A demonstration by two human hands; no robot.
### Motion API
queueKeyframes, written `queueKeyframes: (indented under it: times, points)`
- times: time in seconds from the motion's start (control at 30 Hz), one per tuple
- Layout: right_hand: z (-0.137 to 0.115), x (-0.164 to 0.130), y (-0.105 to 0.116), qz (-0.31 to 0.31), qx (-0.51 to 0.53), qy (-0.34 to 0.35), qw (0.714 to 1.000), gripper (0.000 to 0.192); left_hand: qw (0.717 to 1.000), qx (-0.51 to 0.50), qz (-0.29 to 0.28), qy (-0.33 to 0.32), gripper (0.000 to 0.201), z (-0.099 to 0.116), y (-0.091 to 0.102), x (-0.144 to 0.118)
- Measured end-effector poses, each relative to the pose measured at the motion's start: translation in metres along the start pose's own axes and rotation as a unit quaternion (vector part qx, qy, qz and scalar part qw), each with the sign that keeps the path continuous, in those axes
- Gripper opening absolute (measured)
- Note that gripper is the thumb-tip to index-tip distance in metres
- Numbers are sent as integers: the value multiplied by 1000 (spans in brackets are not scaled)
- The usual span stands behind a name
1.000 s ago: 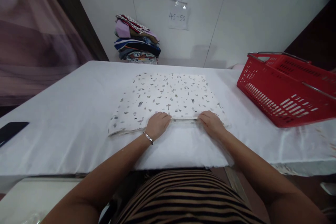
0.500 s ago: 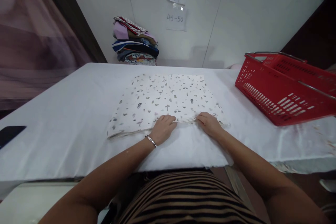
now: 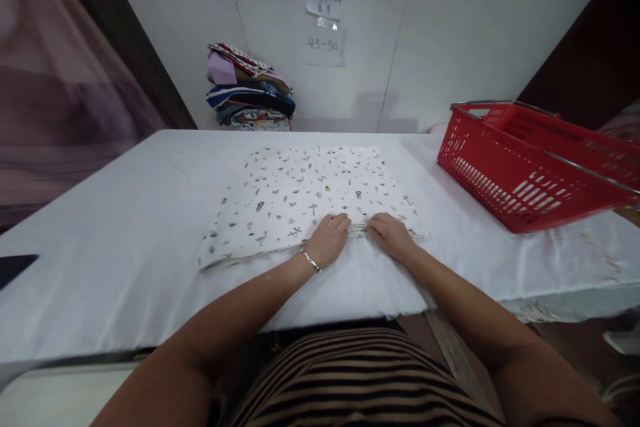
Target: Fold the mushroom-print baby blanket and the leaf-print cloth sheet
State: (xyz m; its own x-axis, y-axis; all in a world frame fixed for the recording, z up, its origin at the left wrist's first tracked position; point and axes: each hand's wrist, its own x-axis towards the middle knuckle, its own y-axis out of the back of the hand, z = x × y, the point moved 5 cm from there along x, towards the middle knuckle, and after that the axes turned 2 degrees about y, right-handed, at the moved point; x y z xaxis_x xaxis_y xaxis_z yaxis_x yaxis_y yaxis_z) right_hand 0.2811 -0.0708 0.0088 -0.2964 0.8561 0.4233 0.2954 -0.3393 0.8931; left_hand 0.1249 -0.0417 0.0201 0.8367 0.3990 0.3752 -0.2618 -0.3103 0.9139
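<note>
— Cloth (image 3: pixel 305 197), white with small printed figures, lies folded flat in the middle of the counter (image 3: pixel 125 227). What are the hands doing with it?

— The left hand (image 3: pixel 329 240), a bracelet (image 3: pixel 310 260) at its wrist, rests on the near hem with fingers curled down onto the edge. The right hand (image 3: pixel 393 235) sits just beside it on the same hem, fingers bent over the fabric. Both look to be pinching the edge, though the thumbs are hidden, so I cannot tell how firm the hold is.

— And around them?

— A red basket (image 3: pixel 520 173) stands to the right, well apart from the cloth. A stack of folded clothes (image 3: pixel 249 88) sits against the wall beyond the far edge, under two taped paper notes (image 3: pixel 325 23). A dark flat object (image 3: pixel 15 265) pokes in at the far left.

— What could go wrong?

— In my judgement, the hands sit close together near the middle of the hem, so the outer corners are unsupported; lifted from there, they could droop and skew the layers. The near-left corner already looks slightly ragged. The white cover underneath also seems slippery, so a pull might drag it along.
</note>
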Motion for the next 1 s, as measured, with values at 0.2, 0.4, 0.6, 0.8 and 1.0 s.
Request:
queueKeyframes:
  times: [0.2, 0.4, 0.6, 0.8, 1.0]
  points:
    - [-13, -6, 3, -36, -17, 55, 998, 25, 997, -78, 10, 26, 22, 5, 11, -20]
    - [-19, -14, 8, -56, 6, 79, 995, 25, 989, -127, 19, 79, 16, 0, 10, -24]
    - [-15, -23, 7, -66, -16, 71, 995, 30, 983, -157, 20, 97, 13, -3, 7, -23]
    - [-1, -26, 7, -81, -57, 51, 994, 38, 976, -179, 5, 123, 11, -7, 6, -21]
    - [12, -33, 11, -75, -62, 59, 994, 32, 993, -110, -11, 30, 17, 8, 7, -19]
